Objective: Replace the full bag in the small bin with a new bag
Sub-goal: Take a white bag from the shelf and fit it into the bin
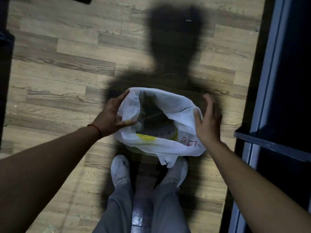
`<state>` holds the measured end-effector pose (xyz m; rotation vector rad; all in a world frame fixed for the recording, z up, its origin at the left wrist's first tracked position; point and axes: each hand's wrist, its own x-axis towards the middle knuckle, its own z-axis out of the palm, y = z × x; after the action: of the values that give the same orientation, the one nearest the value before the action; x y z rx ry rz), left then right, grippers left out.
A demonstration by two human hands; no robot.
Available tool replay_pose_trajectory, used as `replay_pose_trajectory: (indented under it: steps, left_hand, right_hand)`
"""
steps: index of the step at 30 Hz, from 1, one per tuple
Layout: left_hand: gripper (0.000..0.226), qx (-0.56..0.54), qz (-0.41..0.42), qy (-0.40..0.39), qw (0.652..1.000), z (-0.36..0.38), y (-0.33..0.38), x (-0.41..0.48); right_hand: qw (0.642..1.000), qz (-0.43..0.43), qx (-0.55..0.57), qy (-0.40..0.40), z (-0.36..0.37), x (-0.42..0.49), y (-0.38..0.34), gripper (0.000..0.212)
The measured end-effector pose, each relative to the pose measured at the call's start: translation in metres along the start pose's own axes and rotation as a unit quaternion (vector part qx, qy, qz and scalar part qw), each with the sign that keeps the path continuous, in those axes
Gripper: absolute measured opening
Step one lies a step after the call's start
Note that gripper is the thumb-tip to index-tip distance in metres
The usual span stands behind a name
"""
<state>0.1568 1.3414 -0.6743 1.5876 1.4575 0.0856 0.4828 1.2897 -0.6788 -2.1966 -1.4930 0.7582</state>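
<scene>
While the left hand (111, 115) pinches the white bag (161, 118) rim and the right hand (207, 122) rests open against it, seat it evenly around the bin (134, 148).

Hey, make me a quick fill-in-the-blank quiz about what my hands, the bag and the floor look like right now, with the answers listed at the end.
1. The bag over the bin is mostly ____ in colour.
2. A red string sits on the wrist of the ____ hand.
3. The right hand is open beside the bag, and the bag's mouth is ____.
4. The floor has a ____ plank pattern.

Missing words: white; left; open; wood
</scene>
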Motion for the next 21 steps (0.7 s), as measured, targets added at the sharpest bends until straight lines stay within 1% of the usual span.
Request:
replay_pose_trajectory:
  steps: [1,3,5,7,8,9,11,13,14,16,17,18,20,21]
  left_hand:
    - [0.106,0.005,0.001,0.020,1.000,0.002,0.000,-0.010]
    - [0.098,-0.001,0.000,0.059,0.998,0.012,-0.006,-0.028]
    - [0.082,-0.084,-0.045,0.088,0.992,0.023,-0.005,-0.044]
    - [0.058,-0.192,-0.121,0.062,0.972,0.030,0.001,-0.056]
    - [0.048,-0.220,-0.151,0.043,0.963,0.034,0.003,-0.059]
    - [0.047,-0.217,-0.173,0.030,0.960,0.036,0.002,-0.062]
    - [0.056,-0.197,-0.199,0.015,0.960,0.039,0.001,-0.065]
    - [0.051,-0.152,-0.215,0.000,0.965,0.036,-0.001,-0.065]
    - [0.046,-0.109,-0.210,-0.023,0.971,0.033,0.000,-0.064]
    - [0.035,-0.010,-0.165,-0.092,0.982,0.023,0.002,-0.065]
    - [0.035,0.026,-0.137,-0.124,0.982,0.020,0.003,-0.065]
    - [0.046,0.061,-0.111,-0.154,0.980,0.017,0.004,-0.065]
    - [0.081,0.152,-0.099,-0.210,0.961,0.015,0.000,-0.064]
    - [0.096,0.187,-0.103,-0.235,0.948,0.014,0.000,-0.063]
  right_hand:
    - [0.999,-0.036,-0.024,-0.017,-0.006,-0.015,0.002,0.043]
    - [0.995,-0.061,-0.062,-0.045,-0.013,-0.044,0.008,0.037]
    - [0.994,-0.046,-0.070,-0.068,-0.015,-0.068,0.016,0.037]
    - [0.995,-0.013,-0.049,-0.091,-0.014,-0.088,0.018,0.042]
    - [0.994,-0.002,-0.032,-0.102,-0.014,-0.096,0.018,0.044]
    - [0.994,0.005,-0.015,-0.110,-0.012,-0.101,0.019,0.044]
    - [0.992,0.018,0.003,-0.123,-0.010,-0.107,0.019,0.042]
    - [0.990,0.026,0.019,-0.135,-0.008,-0.109,0.017,0.040]
    - [0.989,0.028,0.025,-0.140,-0.008,-0.110,0.016,0.039]
    - [0.987,0.038,0.026,-0.152,-0.007,-0.112,0.014,0.040]
    - [0.985,0.042,0.026,-0.164,-0.006,-0.114,0.015,0.043]
    - [0.982,0.041,0.028,-0.181,-0.006,-0.115,0.016,0.047]
    - [0.974,0.021,0.023,-0.226,-0.003,-0.118,0.019,0.059]
    - [0.972,-0.003,-0.001,-0.236,-0.001,-0.118,0.022,0.065]
